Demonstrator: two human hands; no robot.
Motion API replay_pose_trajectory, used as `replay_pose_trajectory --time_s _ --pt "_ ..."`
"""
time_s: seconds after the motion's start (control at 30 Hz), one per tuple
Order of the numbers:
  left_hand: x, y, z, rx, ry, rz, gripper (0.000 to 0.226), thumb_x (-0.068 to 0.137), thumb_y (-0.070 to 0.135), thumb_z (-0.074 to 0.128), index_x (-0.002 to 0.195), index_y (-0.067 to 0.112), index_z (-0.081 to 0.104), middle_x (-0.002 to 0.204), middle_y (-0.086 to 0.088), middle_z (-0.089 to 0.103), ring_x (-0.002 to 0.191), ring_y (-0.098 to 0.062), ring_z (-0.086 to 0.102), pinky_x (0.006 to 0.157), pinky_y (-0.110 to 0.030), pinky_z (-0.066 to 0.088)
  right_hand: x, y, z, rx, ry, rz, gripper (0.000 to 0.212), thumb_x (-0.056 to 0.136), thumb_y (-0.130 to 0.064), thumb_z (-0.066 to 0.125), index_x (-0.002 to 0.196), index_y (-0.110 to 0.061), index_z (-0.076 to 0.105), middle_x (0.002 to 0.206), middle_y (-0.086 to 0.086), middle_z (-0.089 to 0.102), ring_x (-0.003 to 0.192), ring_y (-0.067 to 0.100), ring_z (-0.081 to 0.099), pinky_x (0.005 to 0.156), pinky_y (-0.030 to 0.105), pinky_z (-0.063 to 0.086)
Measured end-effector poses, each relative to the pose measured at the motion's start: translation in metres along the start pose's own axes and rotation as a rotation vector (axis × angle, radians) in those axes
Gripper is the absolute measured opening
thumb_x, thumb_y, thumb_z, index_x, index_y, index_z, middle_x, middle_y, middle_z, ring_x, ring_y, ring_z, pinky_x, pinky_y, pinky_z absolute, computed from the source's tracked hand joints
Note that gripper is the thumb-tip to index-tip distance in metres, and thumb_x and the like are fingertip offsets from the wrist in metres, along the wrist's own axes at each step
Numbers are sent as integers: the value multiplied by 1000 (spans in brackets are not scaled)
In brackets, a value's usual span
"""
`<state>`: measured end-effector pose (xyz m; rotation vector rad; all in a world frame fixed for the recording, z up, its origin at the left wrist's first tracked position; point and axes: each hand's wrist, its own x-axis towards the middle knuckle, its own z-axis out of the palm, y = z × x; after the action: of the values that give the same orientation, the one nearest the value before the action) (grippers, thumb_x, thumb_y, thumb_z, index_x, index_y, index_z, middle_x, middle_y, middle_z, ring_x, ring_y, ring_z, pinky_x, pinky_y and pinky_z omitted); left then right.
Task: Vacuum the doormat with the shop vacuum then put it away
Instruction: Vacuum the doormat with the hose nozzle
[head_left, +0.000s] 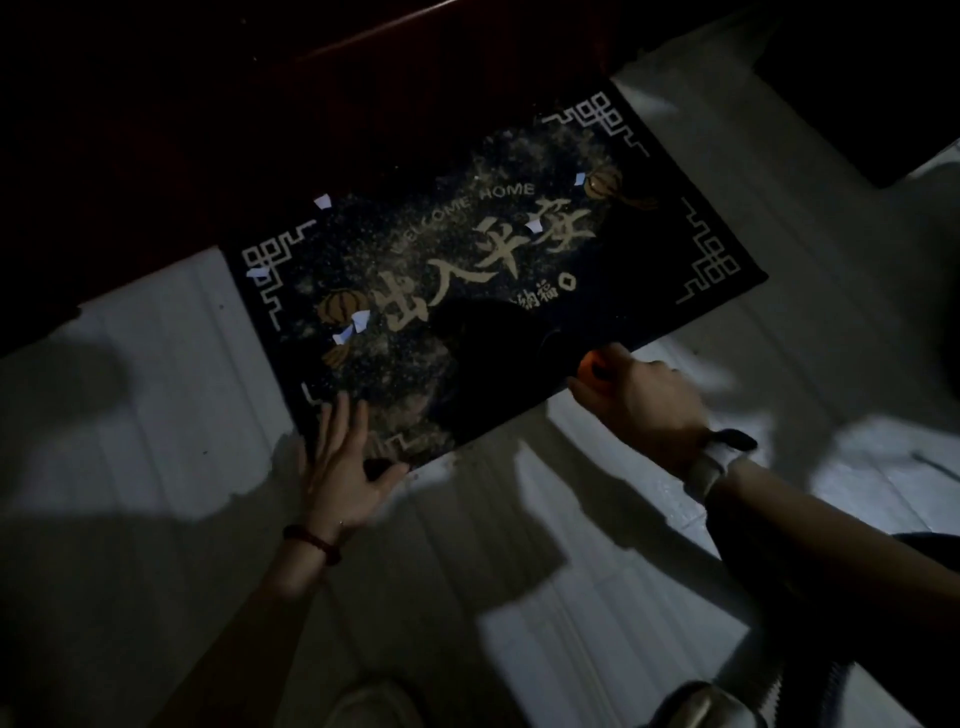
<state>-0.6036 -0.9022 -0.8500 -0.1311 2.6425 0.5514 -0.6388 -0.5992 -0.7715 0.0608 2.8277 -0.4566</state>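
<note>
Mat: the doormat (519, 270) lies flat on the pale floor (156, 415), skewed, its long side running from 8 o'clock up to 2 o'clock, its far edge against a dark red threshold (260, 130).
Dirt: pale grit (395, 364) is strewn across the mat's middle and 7 o'clock corner, and white paper scraps (353, 325) sit at 9, 11 and 1 o'clock. None of it looks lifted yet, so I'd say the vacuuming has hardly begun.
Left hand: the left hand (343, 457) is spread flat, fingers straight, pressing the mat's near corner at 7 o'clock. My guess is it's pinning the mat so suction can't drag or curl it.
Right hand: the right hand (639, 395) is curled round something dark with an orange patch, at the mat's near edge around 4 o'clock.
Nozzle: a black nozzle (498, 358) seems to reach from that hand onto the mat toward 9 o'clock, but it's lost in shadow, so I can't tell where it touches.
Hose: a ribbed hose (810, 686) shows at 5 o'clock in the view's corner; the vacuum body itself isn't visible.
Wrists: a red bead bracelet (311, 543) on the left, a pale watch (714, 460) on the right.
Light: very dim, with hard shadows over the floor.
Next: long strokes from the near edge toward 12 o'clock would suit, keeping that corner held.
</note>
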Motion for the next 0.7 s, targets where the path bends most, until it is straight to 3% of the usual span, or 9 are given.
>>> replay_pose_trajectory --time_s 0.1,0.17,0.3,0.37,0.43,0.53,0.6,0.7 --pt "-22 -21 10 -167 -21 -125 140 35 94 31 147 18 -5 152 4 -21 141 -13 -19 117 -48 -4 -5 -9 15 -27 -33 -14 49 88 -57 42 122 -22 41 83 2 59 62 17 49 54 26 37" --pt "-26 -27 13 -213 -5 -141 136 38 88 35 148 16 -1 148 11 -21 139 -8 -17 118 -43 -2 -15 -18 22 -13 -99 -64 47 89 -55 42 124 -24 40 89 3 62 68 20 55 60 30 42" --pt "-23 -27 7 -117 44 -127 127 45 81 27 148 9 9 157 -6 -8 145 -18 -4 117 -35 -2 -45 -43 30 -2 -336 -208 34 92 -51 39 113 -24 41 89 1 60 74 18 56 66 28 40" --pt "-22 -31 4 -51 26 -108 132 42 88 23 147 10 9 157 -9 -7 145 -19 -5 117 -37 -10 -36 -30 26 -1 -291 -198 38 90 -55 38 110 -23 45 85 0 61 71 17 57 62 26 40" --pt "-20 -31 5 -46 0 -115 131 44 88 21 148 9 10 157 -10 -6 145 -21 -5 118 -40 -10 -11 -3 17 12 -124 -98 42 88 -58 40 108 -23 50 78 1 58 67 20 56 56 25 37" --pt "-17 -21 9 -93 -9 -168 119 57 79 38 147 6 9 156 -11 -8 145 -27 -5 119 -40 1 3 12 4 10 50 30 40 88 -55 44 109 -21 48 75 3 54 63 24 52 54 28 34" --pt "-15 -15 13 -113 -6 -202 104 76 60 60 147 3 8 156 -13 -10 144 -29 -6 119 -37 5 -19 -10 17 39 -50 -68 35 91 -53 39 106 -23 46 71 -2 52 62 21 53 53 28 35" --pt "-14 -11 15 -115 57 -211 95 82 41 65 147 1 8 156 -15 -6 144 -29 -3 118 -33 5 -66 -50 41 -59 -255 -295 35 92 -54 32 110 -26 41 73 -5 48 63 18 51 61 29 38"
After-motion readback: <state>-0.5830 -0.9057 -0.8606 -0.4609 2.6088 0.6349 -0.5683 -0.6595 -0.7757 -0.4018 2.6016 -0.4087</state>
